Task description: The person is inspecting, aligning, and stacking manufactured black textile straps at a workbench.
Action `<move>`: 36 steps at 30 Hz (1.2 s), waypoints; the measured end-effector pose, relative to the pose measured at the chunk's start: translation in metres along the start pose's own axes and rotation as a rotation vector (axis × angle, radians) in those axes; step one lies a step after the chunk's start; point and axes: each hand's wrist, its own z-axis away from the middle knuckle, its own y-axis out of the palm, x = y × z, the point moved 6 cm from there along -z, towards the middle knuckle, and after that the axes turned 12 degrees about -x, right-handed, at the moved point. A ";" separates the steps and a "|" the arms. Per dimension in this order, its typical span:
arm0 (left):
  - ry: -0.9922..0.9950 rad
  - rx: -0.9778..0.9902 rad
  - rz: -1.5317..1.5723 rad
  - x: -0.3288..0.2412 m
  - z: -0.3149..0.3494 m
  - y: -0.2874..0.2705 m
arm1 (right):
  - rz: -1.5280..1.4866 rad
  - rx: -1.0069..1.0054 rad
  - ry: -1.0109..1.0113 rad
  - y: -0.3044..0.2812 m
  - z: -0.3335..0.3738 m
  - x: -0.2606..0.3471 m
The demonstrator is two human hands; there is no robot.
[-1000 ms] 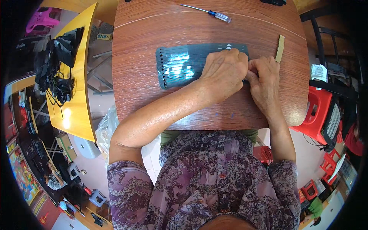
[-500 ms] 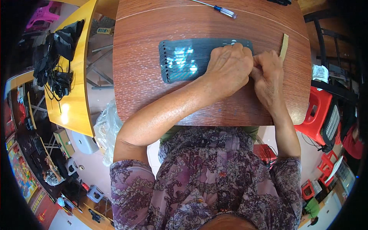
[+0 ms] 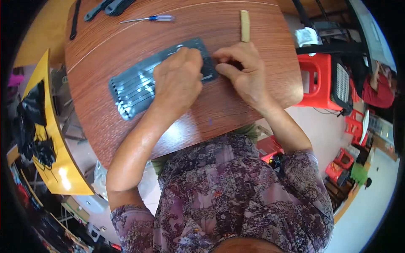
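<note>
Two hands (image 3: 179, 78) (image 3: 249, 72), brown table (image 3: 95, 69) (red stool (image 3: 324, 72))

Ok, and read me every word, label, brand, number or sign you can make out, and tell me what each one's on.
Nothing is clear enough to quote.
Dark teal slatted sheet: pale marks by the left hand, too blurred to read.
Screwdriver: no lettering I can make out.
Tan strip: none I can make out.
Background: too small or blurred to read.

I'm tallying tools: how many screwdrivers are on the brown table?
1: the screwdriver lies on the table, beyond the dark flat piece; no others show.
</note>
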 end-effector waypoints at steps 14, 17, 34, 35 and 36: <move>-0.049 -0.008 0.098 0.001 0.001 0.003 | 0.052 0.067 -0.186 0.011 0.007 0.008; -0.050 -0.024 0.097 0.000 0.002 0.001 | 0.084 0.054 -0.233 0.011 0.008 0.013; -0.513 0.476 0.254 0.032 -0.037 0.016 | 0.109 0.073 -0.211 0.025 0.002 0.012; -0.337 0.453 0.155 0.027 -0.043 0.017 | 0.121 0.065 -0.222 0.026 0.002 0.012; -0.161 0.429 0.057 0.022 -0.047 0.018 | 0.134 0.057 -0.233 0.026 0.002 0.013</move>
